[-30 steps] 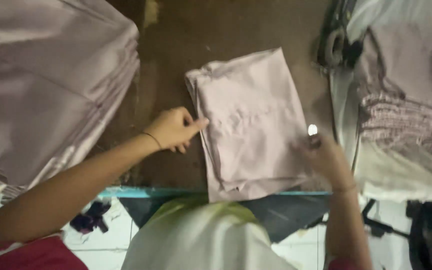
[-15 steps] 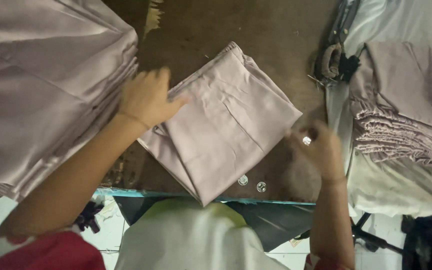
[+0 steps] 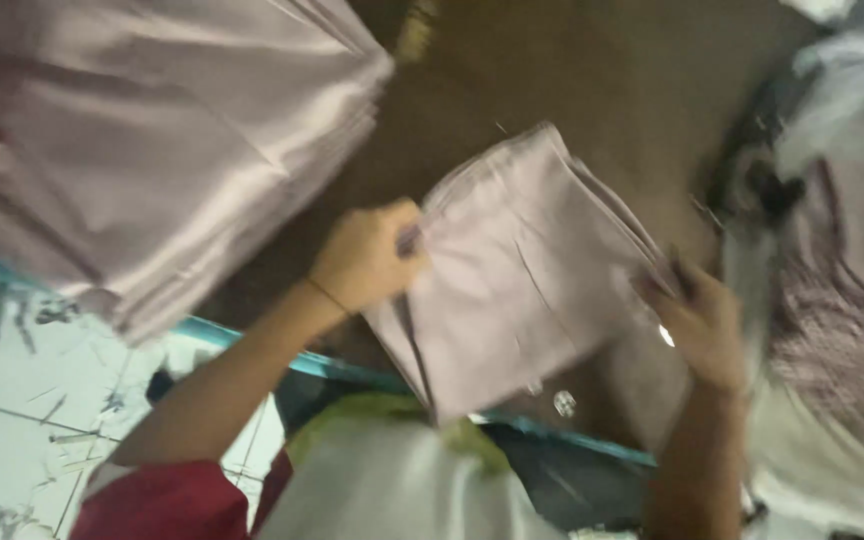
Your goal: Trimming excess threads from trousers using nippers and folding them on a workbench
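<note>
A folded pale pink garment (image 3: 517, 270) is held over the dark brown table (image 3: 572, 80), tilted. My left hand (image 3: 364, 255) is shut on its left edge. My right hand (image 3: 697, 320) grips its right edge, with a ring showing on one finger. The picture is blurred by motion. A thin band sits on my left wrist.
A tall stack of folded pale pink garments (image 3: 152, 140) lies at the left on the table. More pink and white cloth (image 3: 842, 300) is heaped at the right. The table's teal front edge (image 3: 252, 345) runs below, over a white tiled floor (image 3: 32, 430).
The garment has been turned and lifted from lying flat on the table. My left hand went from resting on it to gripping its left edge. The view swung left.
</note>
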